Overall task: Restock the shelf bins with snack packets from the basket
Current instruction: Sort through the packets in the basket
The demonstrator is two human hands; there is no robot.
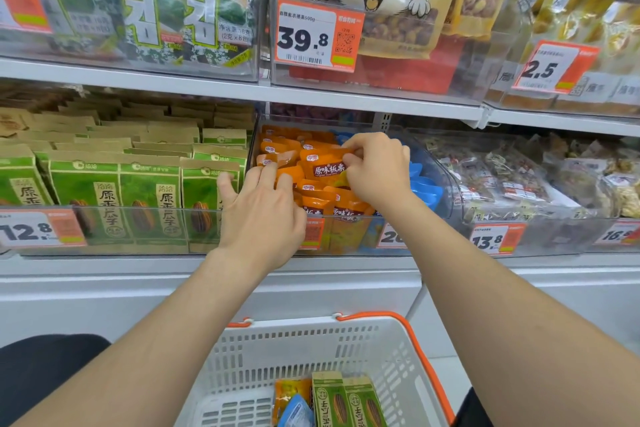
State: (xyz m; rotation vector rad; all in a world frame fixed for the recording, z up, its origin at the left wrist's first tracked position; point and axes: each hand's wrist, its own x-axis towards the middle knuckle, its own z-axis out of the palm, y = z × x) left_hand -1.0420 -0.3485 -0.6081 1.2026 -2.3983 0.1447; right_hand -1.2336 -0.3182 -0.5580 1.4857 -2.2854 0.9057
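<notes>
Basket (381,350) underneath, green seed packets (149,194) left of orange packets (280,149)

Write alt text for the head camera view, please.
The right hand pinches an orange snack packet in a clear shelf bin while the left hand rests on the packets beside it. A white basket below holds more packets.

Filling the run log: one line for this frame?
step: stocking middle bin | right hand: pinches orange packet | left hand: open, touches stocked packets | basket: green packets inside
</notes>
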